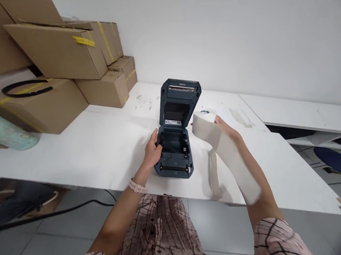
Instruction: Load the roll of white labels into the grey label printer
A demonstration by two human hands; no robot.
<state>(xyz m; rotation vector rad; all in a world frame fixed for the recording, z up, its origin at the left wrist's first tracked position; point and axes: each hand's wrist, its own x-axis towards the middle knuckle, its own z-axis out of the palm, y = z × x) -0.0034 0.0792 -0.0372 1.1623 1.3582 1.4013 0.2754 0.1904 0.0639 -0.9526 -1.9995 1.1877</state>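
Observation:
A dark label printer [174,152] stands on the white table in front of me, its lid [180,102] tipped back and its inner bay bare. My left hand [153,149] grips the printer's left side wall, thumb over the rim and fingers along the outside. To the right of the printer, my right hand [224,126] holds a roll of white labels [205,127] above the table. A loose length of the label strip [238,167] hangs from the roll across my right forearm. Beneath it a narrow pale strip [214,175] reaches toward the table's front edge.
Cardboard boxes [59,53] are stacked at the left, with a black headband [26,90] on one. A mint-green bottle [10,129] lies tilted beside them. The white table [111,146] meets a wall behind. A dark blue stool seat [335,159] is at the far right.

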